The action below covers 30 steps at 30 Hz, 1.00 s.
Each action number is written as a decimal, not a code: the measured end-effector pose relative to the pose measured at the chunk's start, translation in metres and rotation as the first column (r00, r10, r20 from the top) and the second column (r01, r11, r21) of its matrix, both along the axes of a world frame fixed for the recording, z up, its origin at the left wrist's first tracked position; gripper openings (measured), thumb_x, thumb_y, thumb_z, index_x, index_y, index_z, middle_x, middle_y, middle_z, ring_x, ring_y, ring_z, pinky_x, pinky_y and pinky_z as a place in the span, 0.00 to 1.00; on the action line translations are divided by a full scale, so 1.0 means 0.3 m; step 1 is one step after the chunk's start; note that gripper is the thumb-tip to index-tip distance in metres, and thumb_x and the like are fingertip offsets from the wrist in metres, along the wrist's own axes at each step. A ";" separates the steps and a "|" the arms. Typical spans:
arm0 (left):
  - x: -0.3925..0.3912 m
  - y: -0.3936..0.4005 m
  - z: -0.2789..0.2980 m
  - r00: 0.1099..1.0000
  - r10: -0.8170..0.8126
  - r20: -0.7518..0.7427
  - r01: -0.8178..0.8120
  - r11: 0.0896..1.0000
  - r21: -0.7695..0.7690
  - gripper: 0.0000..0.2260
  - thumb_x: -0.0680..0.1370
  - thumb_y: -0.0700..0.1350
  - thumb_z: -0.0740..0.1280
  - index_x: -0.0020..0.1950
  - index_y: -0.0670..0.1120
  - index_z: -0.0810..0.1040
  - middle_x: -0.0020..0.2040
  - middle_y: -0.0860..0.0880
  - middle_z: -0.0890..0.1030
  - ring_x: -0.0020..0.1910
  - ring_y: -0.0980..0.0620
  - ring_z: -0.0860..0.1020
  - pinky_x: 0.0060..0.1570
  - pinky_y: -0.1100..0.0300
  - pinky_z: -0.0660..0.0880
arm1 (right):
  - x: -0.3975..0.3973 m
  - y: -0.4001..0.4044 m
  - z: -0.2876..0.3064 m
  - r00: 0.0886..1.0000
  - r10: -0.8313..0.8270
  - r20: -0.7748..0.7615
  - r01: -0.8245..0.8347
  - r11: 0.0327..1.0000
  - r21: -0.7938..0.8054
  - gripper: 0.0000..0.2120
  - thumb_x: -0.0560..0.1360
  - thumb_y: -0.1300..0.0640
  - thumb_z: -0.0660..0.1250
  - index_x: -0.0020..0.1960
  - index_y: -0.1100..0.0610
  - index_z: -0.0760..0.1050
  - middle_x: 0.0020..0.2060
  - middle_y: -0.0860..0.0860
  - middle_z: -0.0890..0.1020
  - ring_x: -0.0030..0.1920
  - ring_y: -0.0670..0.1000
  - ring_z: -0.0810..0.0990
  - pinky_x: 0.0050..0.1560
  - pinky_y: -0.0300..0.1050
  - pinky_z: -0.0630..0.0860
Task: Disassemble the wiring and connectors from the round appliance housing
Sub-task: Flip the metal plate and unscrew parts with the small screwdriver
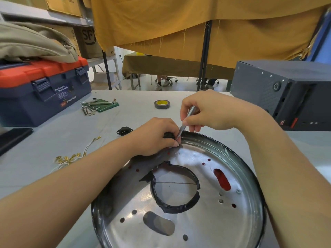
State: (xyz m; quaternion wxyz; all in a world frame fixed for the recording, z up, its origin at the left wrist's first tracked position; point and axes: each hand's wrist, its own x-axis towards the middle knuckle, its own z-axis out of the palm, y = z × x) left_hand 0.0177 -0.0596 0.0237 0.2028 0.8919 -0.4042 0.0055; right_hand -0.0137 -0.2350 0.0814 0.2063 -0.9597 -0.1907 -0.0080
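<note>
The round metal housing (pixel 206 217) lies open side up on the grey table, with a taped central hole and several small holes. At its far rim my left hand (pixel 154 136) grips a small black connector (pixel 168 135) set in the wall. My right hand (pixel 207 111) pinches a thin silver tool (pixel 187 120), perhaps tweezers, whose tip points down at that connector beside my left fingers. A removed black socket (pixel 124 130) lies on the table left of my left hand. White wires with brass terminals (pixel 71 156) lie further left.
A blue and orange toolbox (pixel 43 90) with a bag on top stands at the back left. Hex keys on a green pouch (pixel 98 105) and a tape roll (pixel 162 104) lie behind the housing. A dark metal case (pixel 283 93) stands at right, a black slab (pixel 12 138) at the left edge.
</note>
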 end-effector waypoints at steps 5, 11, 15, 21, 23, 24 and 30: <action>0.003 -0.002 -0.009 0.999 0.031 0.037 -0.030 0.999 -0.023 0.04 0.76 0.45 0.67 0.49 0.48 0.81 0.51 0.50 0.79 0.48 0.54 0.75 0.53 0.61 0.70 | -0.005 -0.006 -0.001 1.000 -0.016 -0.004 0.016 0.999 -0.031 0.04 0.76 0.57 0.67 0.42 0.53 0.76 0.31 0.47 0.84 0.31 0.42 0.82 0.39 0.40 0.77; -0.005 0.001 0.010 0.995 0.088 -0.042 -0.095 0.973 -0.210 0.03 0.75 0.44 0.69 0.42 0.51 0.79 0.48 0.55 0.81 0.47 0.59 0.77 0.52 0.65 0.73 | -0.009 -0.021 0.014 0.999 -0.043 -0.033 0.041 0.998 -0.050 0.05 0.76 0.54 0.68 0.42 0.52 0.76 0.28 0.48 0.83 0.28 0.42 0.80 0.34 0.36 0.73; -0.010 0.021 0.046 0.980 0.127 -0.150 -0.178 0.901 -0.396 0.04 0.73 0.43 0.71 0.39 0.48 0.78 0.43 0.51 0.84 0.44 0.53 0.82 0.51 0.58 0.78 | -0.006 -0.016 0.011 0.999 -0.046 -0.023 0.045 0.997 -0.056 0.05 0.76 0.54 0.68 0.42 0.52 0.76 0.28 0.46 0.83 0.28 0.41 0.80 0.34 0.37 0.72; 0.001 0.137 0.070 0.965 0.172 -0.198 -0.234 0.905 -0.356 0.03 0.73 0.43 0.72 0.40 0.51 0.81 0.36 0.53 0.83 0.38 0.56 0.80 0.43 0.64 0.77 | -0.008 0.001 0.000 0.999 -0.048 -0.005 0.047 0.998 -0.052 0.05 0.76 0.54 0.67 0.42 0.51 0.76 0.28 0.45 0.83 0.29 0.41 0.81 0.34 0.35 0.73; 0.005 0.198 0.067 0.957 0.221 -0.189 -0.274 0.903 -0.331 0.04 0.73 0.44 0.72 0.39 0.53 0.82 0.35 0.55 0.83 0.35 0.59 0.79 0.39 0.67 0.74 | -0.015 0.008 0.001 0.999 -0.042 -0.009 0.042 0.997 -0.063 0.05 0.76 0.54 0.68 0.41 0.51 0.76 0.28 0.44 0.83 0.29 0.41 0.81 0.35 0.36 0.73; 0.006 0.229 0.063 0.949 0.244 -0.198 -0.298 0.897 -0.326 0.04 0.72 0.43 0.72 0.39 0.53 0.82 0.34 0.55 0.83 0.35 0.57 0.79 0.39 0.66 0.75 | -0.020 0.011 0.003 0.999 -0.042 -0.007 0.042 0.997 -0.066 0.05 0.76 0.54 0.68 0.41 0.51 0.76 0.28 0.43 0.83 0.29 0.41 0.81 0.35 0.37 0.74; -0.012 0.402 0.016 0.923 0.373 -0.098 -0.380 0.922 -0.076 0.04 0.74 0.44 0.71 0.43 0.53 0.83 0.37 0.58 0.83 0.36 0.66 0.78 0.35 0.77 0.70 | -0.067 0.034 -0.028 0.996 -0.066 0.056 0.066 0.998 0.015 0.05 0.76 0.54 0.68 0.41 0.49 0.76 0.29 0.41 0.82 0.30 0.40 0.80 0.35 0.33 0.75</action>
